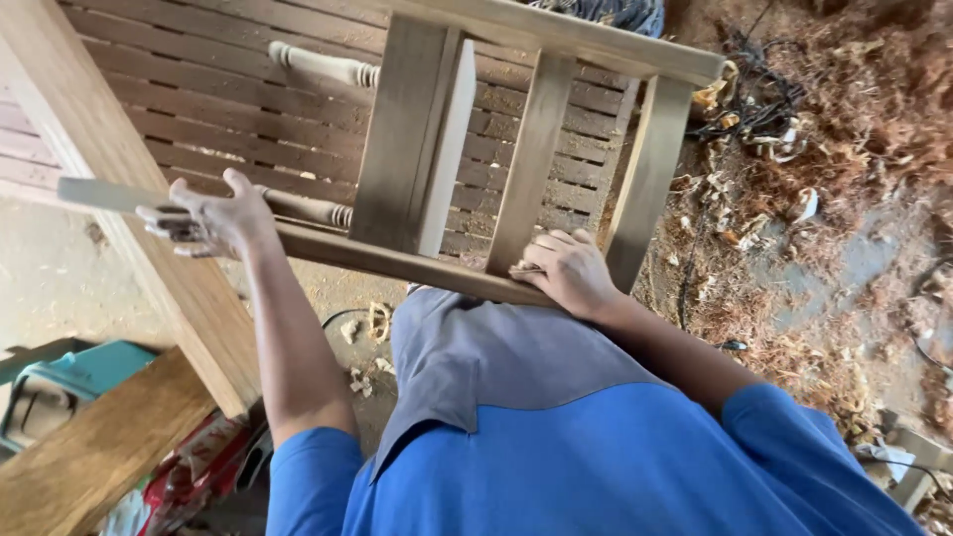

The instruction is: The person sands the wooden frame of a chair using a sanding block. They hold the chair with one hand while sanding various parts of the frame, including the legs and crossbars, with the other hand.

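Note:
A wooden slatted frame (536,129), like a chair back with upright slats and a top rail, rests tilted across my lap. My left hand (213,220) grips the left end of its lower rail (397,263), fingers spread over the wood. My right hand (568,270) lies on the same rail at the foot of the middle slat, fingers curled and pressing on what looks like a small piece of sandpaper. I wear a blue shirt and grey shorts.
Behind the frame lies a wide slatted wooden panel (199,89) with turned spindles (323,65). A thick wooden beam (129,199) runs along the left, a plank (89,457) below it. Wood shavings and cables (754,109) litter the ground at right.

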